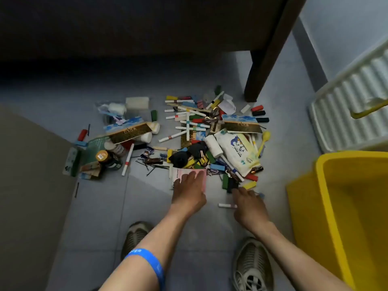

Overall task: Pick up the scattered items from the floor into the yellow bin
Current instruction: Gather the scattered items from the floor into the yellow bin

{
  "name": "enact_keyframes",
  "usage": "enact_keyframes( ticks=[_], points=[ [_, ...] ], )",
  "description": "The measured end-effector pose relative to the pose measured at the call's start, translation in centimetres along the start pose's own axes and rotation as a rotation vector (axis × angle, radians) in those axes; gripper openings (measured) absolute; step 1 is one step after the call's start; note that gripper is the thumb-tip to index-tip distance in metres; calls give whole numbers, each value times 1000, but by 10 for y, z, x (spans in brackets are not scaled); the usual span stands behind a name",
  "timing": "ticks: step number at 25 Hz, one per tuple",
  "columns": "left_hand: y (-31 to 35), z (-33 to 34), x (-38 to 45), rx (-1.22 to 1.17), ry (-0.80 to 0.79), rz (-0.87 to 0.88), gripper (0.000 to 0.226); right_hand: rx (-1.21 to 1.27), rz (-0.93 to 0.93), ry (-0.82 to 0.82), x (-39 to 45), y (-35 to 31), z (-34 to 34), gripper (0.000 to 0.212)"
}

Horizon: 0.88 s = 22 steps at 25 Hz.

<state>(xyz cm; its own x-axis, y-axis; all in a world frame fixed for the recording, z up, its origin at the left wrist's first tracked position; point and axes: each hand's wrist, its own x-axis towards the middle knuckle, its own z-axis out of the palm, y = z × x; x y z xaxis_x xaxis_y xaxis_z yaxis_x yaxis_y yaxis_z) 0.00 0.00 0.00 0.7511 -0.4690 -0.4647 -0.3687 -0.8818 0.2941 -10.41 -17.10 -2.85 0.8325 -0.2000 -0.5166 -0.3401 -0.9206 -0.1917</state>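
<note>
A heap of scattered items (195,127) covers the grey floor: markers, coloured blocks, clips, hairpins, packets and small bottles. My left hand (189,193) lies flat, fingers together, on a pink packet (178,175) at the heap's near edge. My right hand (248,204) is down at the floor by a white marker (225,205), a yellow block (249,185) and dark blocks (230,183); its fingers curl among small pieces, and whether it grips one I cannot see. The yellow bin (340,206) stands at the right, its inside looking bare.
A dark table leg (258,76) stands behind the heap, with the dark underside above. A white ribbed lid or tray (348,110) leans beyond the bin. A grey surface (27,185) fills the left. My two shoes (252,267) are on the tiles near me.
</note>
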Motion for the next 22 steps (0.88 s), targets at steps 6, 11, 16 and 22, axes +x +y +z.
enact_keyframes(
  ticks=[6, 11, 16, 22],
  points=[
    [-40, 31, 37, 135, 31, -117, 82, -71, -87, 173, 22, -5, 21, 15],
    [-46, 20, 30, 79, 132, -181, 58, 522, 77, 136, 15, -17, 7, 9],
    [35, -32, 0, -1088, 150, -129, 55, 1340, 132, 392, -14, -22, -58, 13],
    [197, -73, -49, -1276, -63, 268, 61, 1261, 221, 1042, -127, 55, -122, 14]
  ],
)
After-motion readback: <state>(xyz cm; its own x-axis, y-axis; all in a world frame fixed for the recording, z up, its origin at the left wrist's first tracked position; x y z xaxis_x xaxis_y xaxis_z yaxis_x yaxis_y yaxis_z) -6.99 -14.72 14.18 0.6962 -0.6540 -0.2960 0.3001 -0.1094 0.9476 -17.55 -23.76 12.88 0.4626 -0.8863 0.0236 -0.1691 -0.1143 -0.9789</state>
